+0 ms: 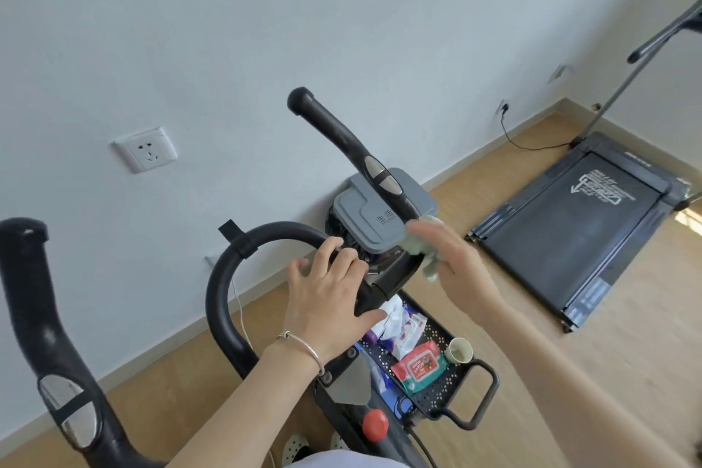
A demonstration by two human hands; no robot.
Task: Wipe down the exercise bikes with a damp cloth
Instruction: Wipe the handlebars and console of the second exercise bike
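Note:
The exercise bike's black handlebar (pixel 266 236) loops across the middle of the view, with one grip (pixel 334 129) rising toward the wall and another grip (pixel 49 334) at the left. My left hand (pixel 326 300) rests on the handlebar's centre, fingers curled over the bar and thumb on its near side. My right hand (pixel 452 262) presses a pale green cloth (pixel 425 251) against the base of the right grip; the hand and cloth are blurred. A red knob (pixel 375 425) sits on the bike frame below.
A black tray (pixel 456 380) by the bike holds a wet-wipes pack (pixel 418 369), a paper cup (pixel 459 350) and crumpled bags. A grey-lidded bin (pixel 380 217) stands by the wall. A treadmill (pixel 577 232) lies on the wooden floor at right. A socket (pixel 146 150) is on the wall.

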